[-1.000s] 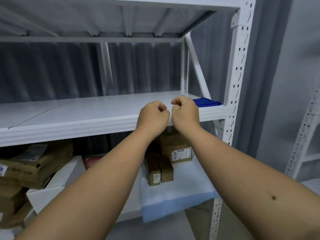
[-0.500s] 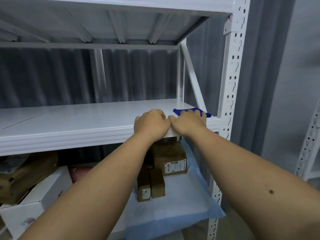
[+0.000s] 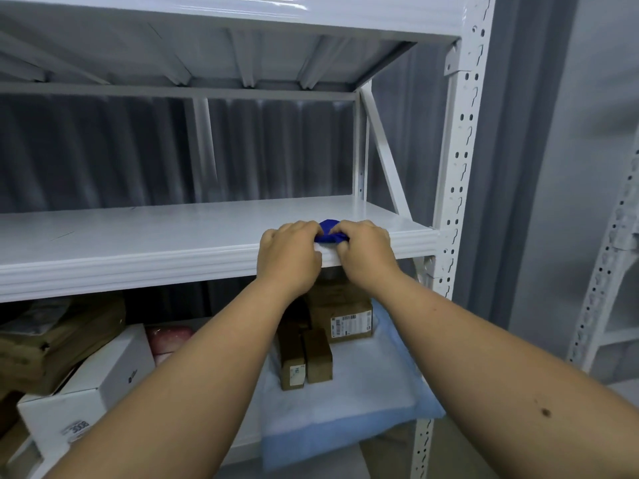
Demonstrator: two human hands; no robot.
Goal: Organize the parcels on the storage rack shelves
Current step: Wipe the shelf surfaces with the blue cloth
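Note:
A small blue cloth lies bunched at the front edge of the white middle shelf. My left hand and my right hand both pinch it, one on each side, knuckles resting over the shelf's front lip. On the shelf below stand the parcels: a labelled brown carton, two small upright brown boxes, a white box and larger brown cartons at the left. Most of the blue cloth is hidden under my fingers.
A light blue padded sheet covers the lower shelf's right part. A pink packet lies behind the white box. The rack's white perforated upright stands at the right, with a second rack farther right. Grey curtain behind.
Both hands came down from fists above the shelf edge onto the blue cloth and gathered it toward the middle. It lay flat near the upright before; now it is bunched between my hands.

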